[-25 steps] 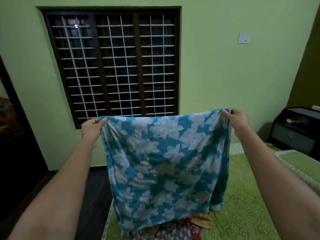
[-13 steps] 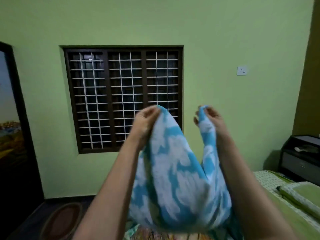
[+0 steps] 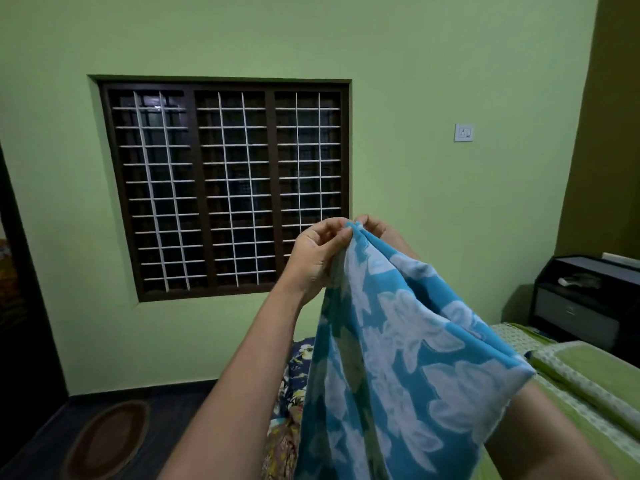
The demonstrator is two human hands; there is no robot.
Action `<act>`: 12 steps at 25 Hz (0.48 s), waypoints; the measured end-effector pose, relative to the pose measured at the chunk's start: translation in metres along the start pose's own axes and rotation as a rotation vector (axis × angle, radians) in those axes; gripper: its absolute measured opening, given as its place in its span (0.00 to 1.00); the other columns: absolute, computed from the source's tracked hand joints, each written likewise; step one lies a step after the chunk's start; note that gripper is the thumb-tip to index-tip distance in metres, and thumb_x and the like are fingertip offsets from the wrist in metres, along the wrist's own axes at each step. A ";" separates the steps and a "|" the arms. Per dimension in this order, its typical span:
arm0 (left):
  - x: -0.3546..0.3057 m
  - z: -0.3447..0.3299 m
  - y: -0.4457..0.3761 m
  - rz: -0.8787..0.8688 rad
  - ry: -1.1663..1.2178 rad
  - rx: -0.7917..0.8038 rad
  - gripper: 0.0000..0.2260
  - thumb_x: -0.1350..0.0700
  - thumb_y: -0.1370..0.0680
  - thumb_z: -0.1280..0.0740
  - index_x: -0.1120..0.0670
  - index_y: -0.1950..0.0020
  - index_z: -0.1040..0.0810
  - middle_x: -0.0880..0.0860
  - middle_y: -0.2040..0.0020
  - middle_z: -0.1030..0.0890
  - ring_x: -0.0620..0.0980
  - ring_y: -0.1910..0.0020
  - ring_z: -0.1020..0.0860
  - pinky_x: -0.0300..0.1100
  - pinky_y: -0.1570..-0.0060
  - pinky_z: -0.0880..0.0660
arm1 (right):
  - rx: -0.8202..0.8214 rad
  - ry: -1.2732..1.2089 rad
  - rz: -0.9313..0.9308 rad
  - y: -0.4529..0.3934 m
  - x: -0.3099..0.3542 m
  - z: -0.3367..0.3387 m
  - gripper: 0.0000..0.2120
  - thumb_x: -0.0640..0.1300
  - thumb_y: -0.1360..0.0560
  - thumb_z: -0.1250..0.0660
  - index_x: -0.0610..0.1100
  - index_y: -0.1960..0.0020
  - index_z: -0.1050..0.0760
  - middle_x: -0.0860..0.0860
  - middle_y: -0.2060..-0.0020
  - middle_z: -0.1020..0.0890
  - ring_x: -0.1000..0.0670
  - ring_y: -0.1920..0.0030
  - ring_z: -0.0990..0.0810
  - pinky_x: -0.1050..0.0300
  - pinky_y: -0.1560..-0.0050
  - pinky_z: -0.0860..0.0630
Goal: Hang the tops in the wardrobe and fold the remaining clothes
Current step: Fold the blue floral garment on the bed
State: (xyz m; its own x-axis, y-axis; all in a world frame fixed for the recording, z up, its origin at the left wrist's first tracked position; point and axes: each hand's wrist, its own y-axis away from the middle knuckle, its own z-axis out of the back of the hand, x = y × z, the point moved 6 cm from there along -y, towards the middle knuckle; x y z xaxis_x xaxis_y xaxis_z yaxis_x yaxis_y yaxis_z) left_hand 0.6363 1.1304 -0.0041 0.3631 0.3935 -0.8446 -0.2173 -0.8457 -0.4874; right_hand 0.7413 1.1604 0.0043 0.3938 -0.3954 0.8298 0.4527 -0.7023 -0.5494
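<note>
head | left hand (image 3: 317,252) and right hand (image 3: 375,230) meet, each grip pinching a top corner of cloth (image 3: 388,368), which hangs over bed (image 3: 588,368) | advice: match corners exactly, then smooth the halves before next fold

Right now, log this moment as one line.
step: folding | left hand: pinches cloth corner | right hand: pinches other corner | corners together | cloth hangs doubled

A home bedroom — plainly lived in.
A bed (image 3: 588,382) under green patterned covers, a dark bedside cabinet (image 3: 585,303), a barred window (image 3: 225,188) in a green-painted wall (image 3: 433,202), an oval floor mat (image 3: 107,441) — domestic furnishings throughout.
</note>
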 end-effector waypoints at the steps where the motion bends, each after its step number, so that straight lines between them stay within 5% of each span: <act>1: 0.000 0.000 0.002 0.044 -0.075 0.023 0.08 0.58 0.25 0.32 0.56 0.47 0.20 0.52 0.56 0.18 0.47 0.60 0.21 0.40 0.64 0.22 | -0.033 0.162 -0.009 0.001 0.001 0.007 0.18 0.48 0.38 0.20 0.46 0.60 0.28 0.48 0.63 0.23 0.55 0.67 0.23 0.62 0.65 0.24; 3: 0.005 0.010 0.003 0.122 -0.228 0.008 0.06 0.56 0.24 0.32 0.53 0.49 0.18 0.51 0.57 0.18 0.47 0.61 0.22 0.43 0.65 0.24 | -0.078 0.538 0.013 0.009 0.010 0.017 0.12 0.36 0.29 0.28 0.47 0.56 0.30 0.50 0.57 0.25 0.56 0.62 0.25 0.63 0.59 0.26; 6: 0.008 0.033 0.005 0.074 -0.273 -0.168 0.03 0.56 0.24 0.31 0.52 0.55 0.18 0.49 0.62 0.18 0.46 0.63 0.22 0.43 0.65 0.23 | -0.001 0.746 0.087 0.034 0.038 0.009 0.13 0.29 0.27 0.35 0.44 0.50 0.27 0.52 0.50 0.26 0.57 0.58 0.29 0.64 0.56 0.29; 9: 0.010 0.060 0.004 -0.015 -0.259 -0.312 0.03 0.58 0.22 0.34 0.55 0.54 0.20 0.50 0.62 0.19 0.45 0.65 0.22 0.38 0.66 0.22 | 0.306 1.285 -0.165 0.062 0.034 0.004 0.15 0.42 0.29 0.45 0.48 0.52 0.21 0.56 0.50 0.21 0.60 0.53 0.33 0.61 0.47 0.35; 12: 0.016 0.102 0.000 -0.056 -0.457 -0.463 0.05 0.55 0.20 0.35 0.51 0.56 0.23 0.52 0.59 0.21 0.49 0.60 0.22 0.48 0.57 0.20 | 0.398 1.715 -0.507 0.092 0.016 0.031 0.26 0.64 0.23 0.56 0.53 0.52 0.24 0.50 0.55 0.23 0.54 0.49 0.35 0.52 0.39 0.40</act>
State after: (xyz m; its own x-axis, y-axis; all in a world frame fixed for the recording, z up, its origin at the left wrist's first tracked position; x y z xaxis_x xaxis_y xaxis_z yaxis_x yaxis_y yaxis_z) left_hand 0.5500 1.1729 -0.0401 -0.0818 0.4690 -0.8794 0.2405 -0.8470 -0.4741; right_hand 0.8136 1.1080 -0.0361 -0.8675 -0.4934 -0.0631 0.4953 -0.8685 -0.0184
